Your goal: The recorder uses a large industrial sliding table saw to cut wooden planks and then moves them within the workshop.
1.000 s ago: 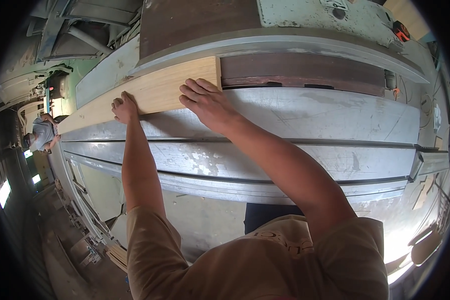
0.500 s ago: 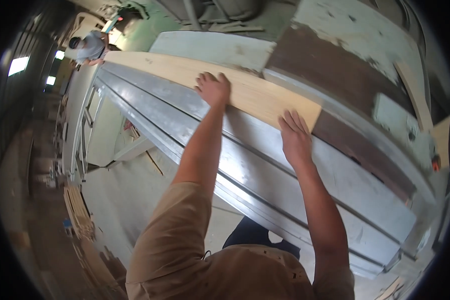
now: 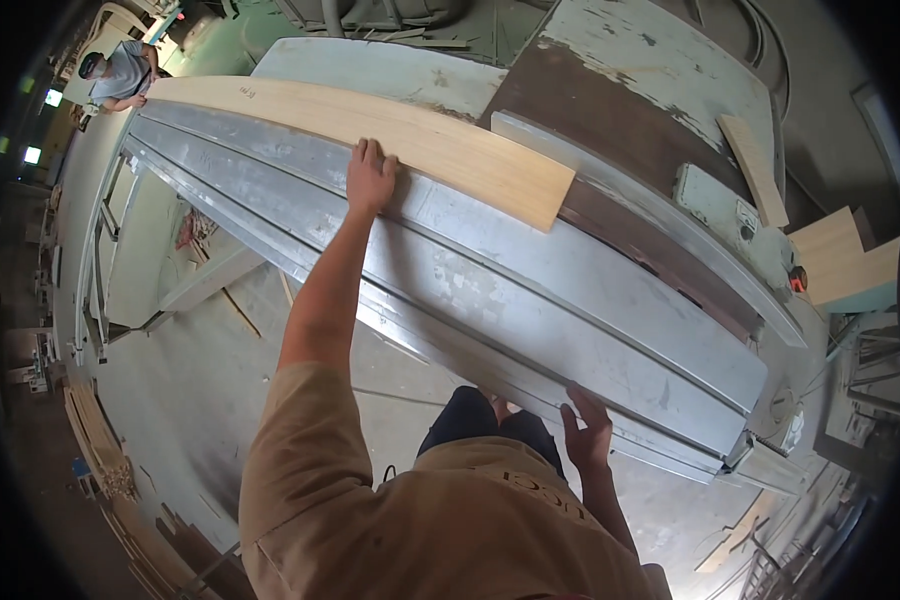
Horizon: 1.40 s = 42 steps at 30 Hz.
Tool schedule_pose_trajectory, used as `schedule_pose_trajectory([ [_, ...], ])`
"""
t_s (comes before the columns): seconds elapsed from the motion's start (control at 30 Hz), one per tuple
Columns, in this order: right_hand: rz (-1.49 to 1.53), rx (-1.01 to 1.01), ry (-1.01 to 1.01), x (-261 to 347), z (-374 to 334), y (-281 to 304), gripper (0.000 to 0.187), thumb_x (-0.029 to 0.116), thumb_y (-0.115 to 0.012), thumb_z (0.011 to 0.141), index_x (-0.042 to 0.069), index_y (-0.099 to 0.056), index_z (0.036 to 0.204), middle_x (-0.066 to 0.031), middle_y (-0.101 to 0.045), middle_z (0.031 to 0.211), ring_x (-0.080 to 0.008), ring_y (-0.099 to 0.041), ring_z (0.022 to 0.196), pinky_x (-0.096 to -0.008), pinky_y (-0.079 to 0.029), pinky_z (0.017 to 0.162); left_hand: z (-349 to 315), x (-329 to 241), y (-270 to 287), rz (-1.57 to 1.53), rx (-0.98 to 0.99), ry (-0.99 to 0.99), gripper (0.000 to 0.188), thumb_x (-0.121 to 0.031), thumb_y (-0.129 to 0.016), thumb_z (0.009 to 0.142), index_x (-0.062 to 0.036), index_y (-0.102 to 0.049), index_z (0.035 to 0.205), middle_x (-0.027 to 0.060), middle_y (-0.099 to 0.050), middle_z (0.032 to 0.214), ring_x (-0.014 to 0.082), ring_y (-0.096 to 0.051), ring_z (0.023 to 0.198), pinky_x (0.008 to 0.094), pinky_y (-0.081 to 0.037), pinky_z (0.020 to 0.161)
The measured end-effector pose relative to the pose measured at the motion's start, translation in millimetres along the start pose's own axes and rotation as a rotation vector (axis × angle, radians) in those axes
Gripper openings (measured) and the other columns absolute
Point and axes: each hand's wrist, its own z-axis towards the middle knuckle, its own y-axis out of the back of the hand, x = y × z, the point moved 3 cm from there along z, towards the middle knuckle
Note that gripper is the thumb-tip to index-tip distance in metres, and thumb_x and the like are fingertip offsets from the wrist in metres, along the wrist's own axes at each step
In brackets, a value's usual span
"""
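A long pale wooden board (image 3: 440, 145) lies along the far side of a grooved metal sliding table (image 3: 490, 280). My left hand (image 3: 372, 178) rests flat at the board's near edge, fingertips on the wood and not wrapped around it. Down by the table's near edge is my right hand (image 3: 588, 432), open with fingers apart and nothing in it; whether it touches the metal I cannot tell. At the board's far left end, a co-worker (image 3: 125, 75) has their hands close to the wood.
Beyond the board, a metal fence bar (image 3: 650, 205) crosses a brown and worn white machine top (image 3: 610, 100). A grey-white box (image 3: 710, 200) and a wood strip (image 3: 755, 170) sit at the right. Stacked wooden strips (image 3: 95, 440) lie on the floor at left.
My right hand has left the board's right end and come back to the table's near edge. My left hand has slid from the board's top to its near edge. The view has shifted.
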Motion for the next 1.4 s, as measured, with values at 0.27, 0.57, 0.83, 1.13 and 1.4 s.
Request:
schedule_pose_trajectory([
  [0.27,-0.056,-0.029,0.179,-46,-3,-9,0.022,0.016,-0.08,0.098,0.009,-0.082,0.118,-0.0128,-0.081,0.125,-0.0353,-0.075,0.109,-0.0487,-0.055,0.098,-97,-4,76,0.042,0.101,-0.198,0.078,-0.04,-0.074,0.104,0.0005,-0.048,0.165,0.0285,-0.044,0.172,0.0477,-0.04,0.161,0.0514,-0.036,0.132],
  [0.57,-0.127,-0.312,0.13,-41,29,-44,0.022,0.015,-0.085,0.086,0.011,-0.08,0.107,-0.0068,-0.079,0.115,-0.0312,-0.074,0.111,-0.0458,-0.055,0.094,46,-39,125,0.477,0.497,-0.589,0.134,-0.052,-0.098,0.076,-0.0136,-0.021,0.179,0.0218,-0.027,0.183,0.0437,-0.022,0.17,0.0548,-0.026,0.138],
  [0.83,-0.236,-0.366,0.07,-26,36,-44,0.027,0.013,-0.088,0.085,0.01,-0.071,0.105,-0.0098,-0.075,0.111,-0.0353,-0.073,0.098,-0.0472,-0.054,0.083,155,-59,44,0.556,0.879,-0.759,0.153,-0.051,-0.104,0.061,-0.0095,-0.016,0.179,0.0241,-0.023,0.183,0.0423,-0.019,0.171,0.0508,-0.022,0.14],
  [1.13,-0.31,-0.429,-0.033,-17,37,-50,0.035,0.014,-0.091,0.084,0.009,-0.062,0.103,-0.0143,-0.072,0.108,-0.0387,-0.071,0.094,-0.0486,-0.054,0.078,145,-57,43,0.451,0.737,-0.746,0.147,-0.049,-0.108,0.049,-0.0057,-0.032,0.168,0.0211,-0.045,0.162,0.0429,-0.042,0.155,0.0533,-0.031,0.133],
  [1.4,-0.282,-0.448,-0.043,-19,40,-50,0.035,0.014,-0.09,0.085,0.008,-0.061,0.103,-0.0144,-0.071,0.108,-0.0382,-0.069,0.089,-0.0481,-0.054,0.076,129,-38,72,0.444,0.403,-0.877,0.123,-0.061,-0.102,0.056,-0.0091,-0.051,0.156,0.0146,-0.063,0.135,0.037,-0.058,0.13,0.0506,-0.043,0.115],
])
